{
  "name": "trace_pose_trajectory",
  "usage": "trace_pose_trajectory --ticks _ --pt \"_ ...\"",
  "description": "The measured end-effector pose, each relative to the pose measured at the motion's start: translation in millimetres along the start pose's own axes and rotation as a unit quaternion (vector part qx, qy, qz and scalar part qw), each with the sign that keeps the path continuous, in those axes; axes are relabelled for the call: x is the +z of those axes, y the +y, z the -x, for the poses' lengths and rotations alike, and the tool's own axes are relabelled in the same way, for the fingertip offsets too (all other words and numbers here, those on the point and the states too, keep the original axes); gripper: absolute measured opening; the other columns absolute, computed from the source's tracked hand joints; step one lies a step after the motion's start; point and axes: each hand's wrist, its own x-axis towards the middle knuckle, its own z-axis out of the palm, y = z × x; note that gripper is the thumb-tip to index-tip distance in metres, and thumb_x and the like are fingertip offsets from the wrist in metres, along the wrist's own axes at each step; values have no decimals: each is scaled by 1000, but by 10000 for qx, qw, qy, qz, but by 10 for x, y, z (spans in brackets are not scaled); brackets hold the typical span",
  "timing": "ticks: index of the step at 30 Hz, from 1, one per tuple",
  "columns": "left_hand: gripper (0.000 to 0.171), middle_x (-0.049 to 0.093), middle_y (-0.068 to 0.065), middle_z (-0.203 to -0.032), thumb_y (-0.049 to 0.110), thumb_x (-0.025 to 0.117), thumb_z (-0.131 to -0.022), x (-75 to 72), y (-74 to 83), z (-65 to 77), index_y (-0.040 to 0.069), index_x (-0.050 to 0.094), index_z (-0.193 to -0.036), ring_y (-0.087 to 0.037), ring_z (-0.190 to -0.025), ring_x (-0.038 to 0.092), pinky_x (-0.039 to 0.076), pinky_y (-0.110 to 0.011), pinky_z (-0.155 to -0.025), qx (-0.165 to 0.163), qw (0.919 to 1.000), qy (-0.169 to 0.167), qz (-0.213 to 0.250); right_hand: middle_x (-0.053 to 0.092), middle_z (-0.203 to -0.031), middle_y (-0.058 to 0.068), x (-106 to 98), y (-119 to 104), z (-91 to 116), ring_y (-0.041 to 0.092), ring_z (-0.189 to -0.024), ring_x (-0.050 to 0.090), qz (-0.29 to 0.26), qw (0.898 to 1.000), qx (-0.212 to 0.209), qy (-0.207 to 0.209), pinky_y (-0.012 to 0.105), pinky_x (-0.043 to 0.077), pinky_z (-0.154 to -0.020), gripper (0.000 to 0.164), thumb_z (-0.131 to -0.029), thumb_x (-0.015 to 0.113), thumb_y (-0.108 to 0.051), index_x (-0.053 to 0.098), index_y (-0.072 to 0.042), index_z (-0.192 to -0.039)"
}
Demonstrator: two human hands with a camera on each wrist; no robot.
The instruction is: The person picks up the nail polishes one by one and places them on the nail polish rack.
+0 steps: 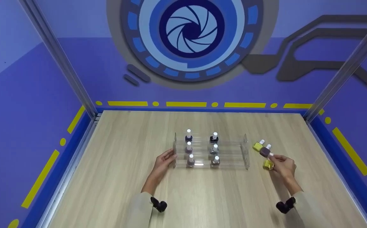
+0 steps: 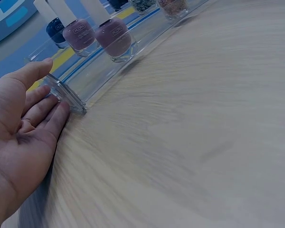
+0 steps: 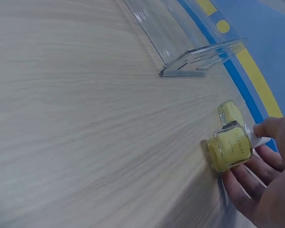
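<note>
A clear stepped display rack (image 1: 231,166) stands mid-table, with several white-capped nail polish bottles on its tiers, among them a mauve bottle (image 2: 116,40) at the front left. My left hand (image 1: 164,163) grips the rack's left end panel (image 2: 66,92), thumb on one side and fingers on the other. Right of the rack, my right hand (image 1: 285,166) pinches the white cap of a yellow nail polish bottle (image 3: 232,147). Beyond it on the table lie a dark purple bottle (image 1: 265,152) and another yellow bottle (image 1: 257,146), caps pointing away to the right.
The wooden table (image 1: 218,199) is bounded by a blue printed back wall (image 1: 85,69) and side walls. Metal posts (image 1: 75,82) rise at the back corners. The rack's right end panel (image 3: 204,57) faces the loose bottles across a short gap.
</note>
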Motion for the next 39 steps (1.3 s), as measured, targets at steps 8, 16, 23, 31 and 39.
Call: trace_pose_trajectory --ticks 8,16,23,31,39 --pt "60 44 -22 -158 23 64 -102 4 -2 8 1 42 -153 -34 -148 44 41 -41 -123 -24 10000 -61 -1 74 -94 0 -34 41 29 -1 -75 66 -482 9974 -527 139 13 61 -66 38 -96 72 -20 67 6 -122" --pt "57 46 -21 -158 22 64 -102 5 -9 -7 3 45 -152 -33 -148 44 41 -41 -124 -38 9999 -35 98 75 -104 6 -51 13 77 -2 -79 67 -441 9973 -572 161 15 62 -68 38 -97 72 -23 67 3 -124" --pt "57 47 -21 -157 22 65 -101 1 -8 18 2 46 -151 -33 -147 46 43 -40 -122 33 9999 -57 118 75 -93 -7 -86 -104 89 -9 -77 63 -371 9940 -933 445 9 57 -64 32 -96 73 -23 71 1 -117" --pt "56 47 -21 -156 19 63 -102 17 -9 22 1 45 -152 -33 -146 47 44 -40 -121 41 9998 -95 145 69 -86 -21 -100 -305 165 -12 -78 62 -563 9879 -1299 639 5 54 -66 30 -94 75 -20 72 2 -115" --pt "57 44 -25 -157 19 63 -103 22 -12 14 -2 42 -152 -36 -146 45 43 -41 -122 30 9999 -12 129 71 -86 -20 -60 -596 274 -9 -79 65 -777 9852 -1465 423 7 55 -66 33 -93 77 -25 73 0 -113"
